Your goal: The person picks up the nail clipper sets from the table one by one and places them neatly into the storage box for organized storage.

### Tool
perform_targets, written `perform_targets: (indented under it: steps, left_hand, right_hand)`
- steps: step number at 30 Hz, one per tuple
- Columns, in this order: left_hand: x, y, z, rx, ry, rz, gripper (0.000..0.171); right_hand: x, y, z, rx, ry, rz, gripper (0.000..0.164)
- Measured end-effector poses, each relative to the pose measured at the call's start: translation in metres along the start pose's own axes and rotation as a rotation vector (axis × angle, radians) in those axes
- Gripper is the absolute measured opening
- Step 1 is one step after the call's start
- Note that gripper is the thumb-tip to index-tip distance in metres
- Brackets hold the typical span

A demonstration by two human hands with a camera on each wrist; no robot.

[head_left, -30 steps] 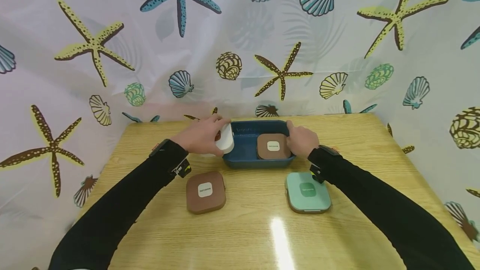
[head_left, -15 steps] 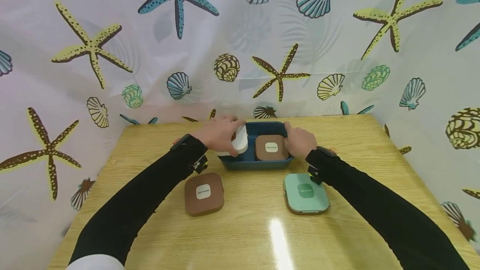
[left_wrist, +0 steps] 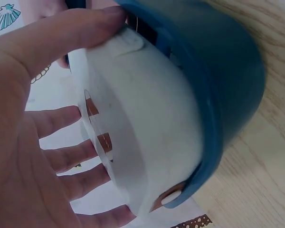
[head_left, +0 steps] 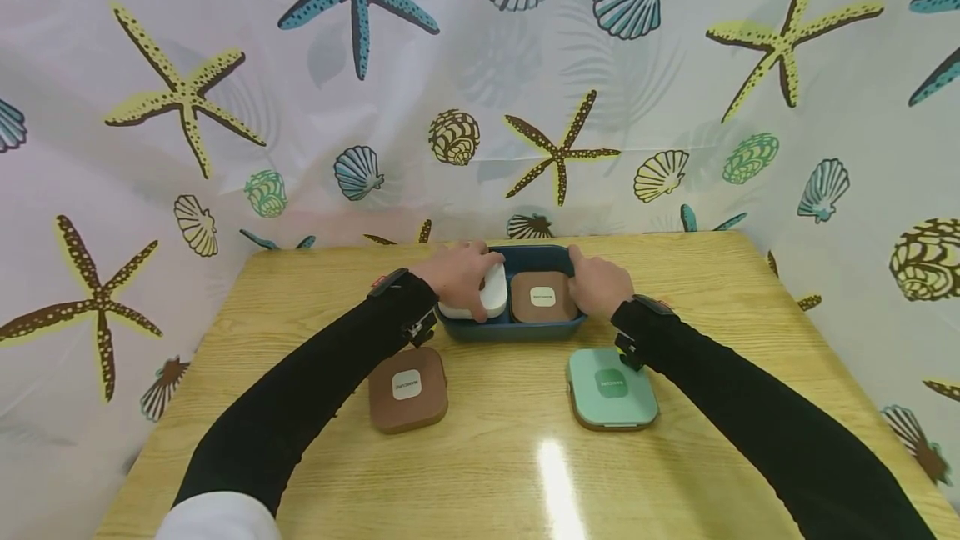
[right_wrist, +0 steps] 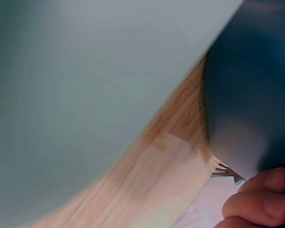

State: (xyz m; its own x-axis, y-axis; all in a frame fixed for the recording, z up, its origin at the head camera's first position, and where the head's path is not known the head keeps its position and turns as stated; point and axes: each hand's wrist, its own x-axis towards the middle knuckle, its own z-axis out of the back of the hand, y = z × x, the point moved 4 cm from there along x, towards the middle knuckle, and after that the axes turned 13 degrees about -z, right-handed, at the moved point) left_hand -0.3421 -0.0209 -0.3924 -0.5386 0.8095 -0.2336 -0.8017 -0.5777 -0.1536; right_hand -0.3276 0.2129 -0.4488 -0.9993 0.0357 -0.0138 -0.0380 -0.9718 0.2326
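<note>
My left hand (head_left: 456, 275) grips a white rounded-square case (head_left: 495, 292) from above, thumb on one side and fingers across the other. The case sits inside the left end of a blue oblong bin (head_left: 517, 332). In the left wrist view the white case (left_wrist: 154, 109) is tilted, partly below the rim of the blue bin (left_wrist: 213, 90). A brown case (head_left: 528, 309) with a pale label lies in the bin's right half. My right hand (head_left: 602, 286) holds the bin's right end; in the right wrist view its curled fingers (right_wrist: 256, 204) show at the bin's wall.
On the wooden table (head_left: 495, 457), another brown case (head_left: 408, 415) lies in front of the bin to the left. A mint-green case (head_left: 600, 402) lies front right, under the right wrist. A curtain (head_left: 435, 48) printed with shells and starfish hangs behind the table.
My left hand has carried the white case rightward and down into the left end of the bin. My right hand has stayed on the bin's right end.
</note>
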Motion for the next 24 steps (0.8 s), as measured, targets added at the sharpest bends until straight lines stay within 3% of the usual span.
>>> perform_targets:
  steps: [10, 24]
  left_hand:
    - [0.011, -0.002, -0.011, 0.024, 0.04, -0.022, 0.093]
    - [0.018, 0.0, -0.029, 0.009, 0.074, 0.007, 0.084]
  right_hand:
    - [0.002, -0.003, -0.002, 0.001, 0.01, 0.0, 0.054]
    - [0.002, -0.002, -0.003, -0.005, 0.002, 0.011, 0.054]
